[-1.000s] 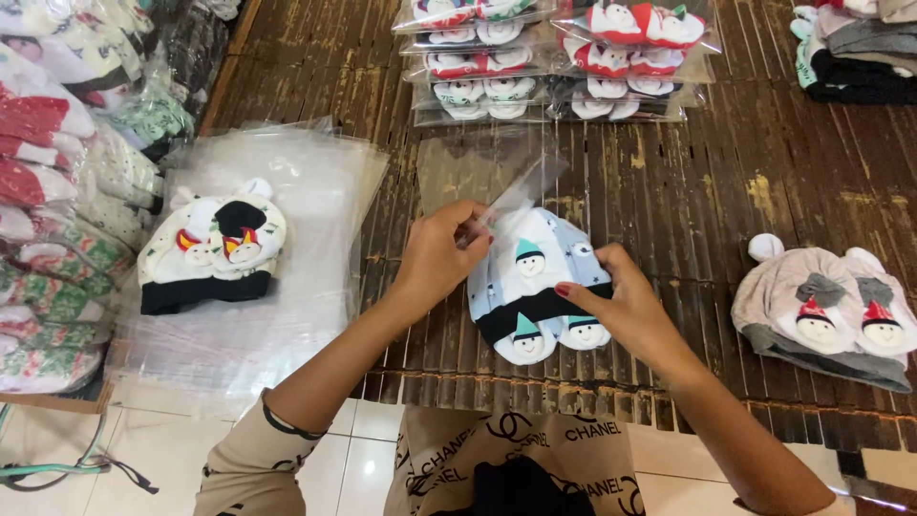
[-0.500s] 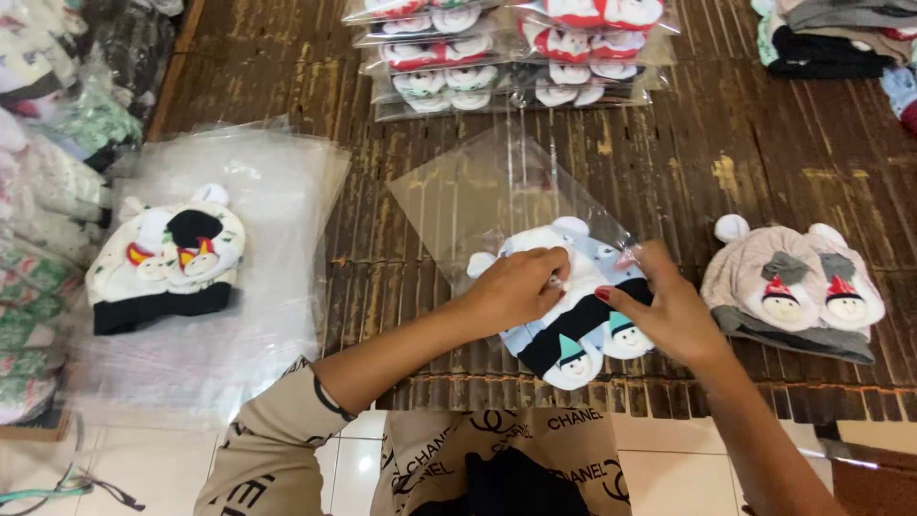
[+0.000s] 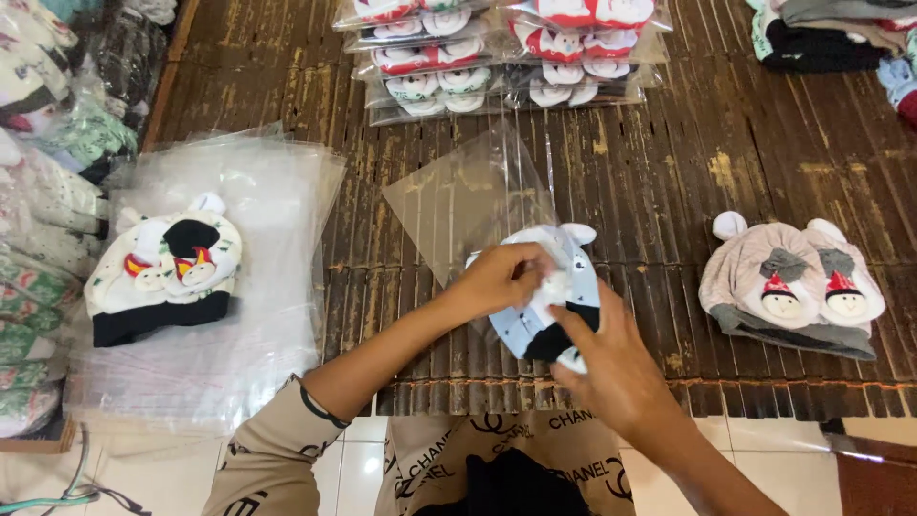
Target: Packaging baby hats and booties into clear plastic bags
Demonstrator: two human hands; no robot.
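Both hands, left hand (image 3: 501, 279) and right hand (image 3: 611, 368), grip one pale-blue hat (image 3: 554, 287) at clear bag (image 3: 473, 205) mouth, apparently; bare mat (image 3: 630, 172) around; two other loose hats.

- A dark slatted bamboo mat (image 3: 669, 191) carries everything.
- A sheaf of clear plastic bags (image 3: 277, 220) lies at its left, a white hat (image 3: 162, 277) on top.
- A grey hat (image 3: 788, 287) rests at the right.
- Bagged hats (image 3: 497, 48) are stacked at the far edge.
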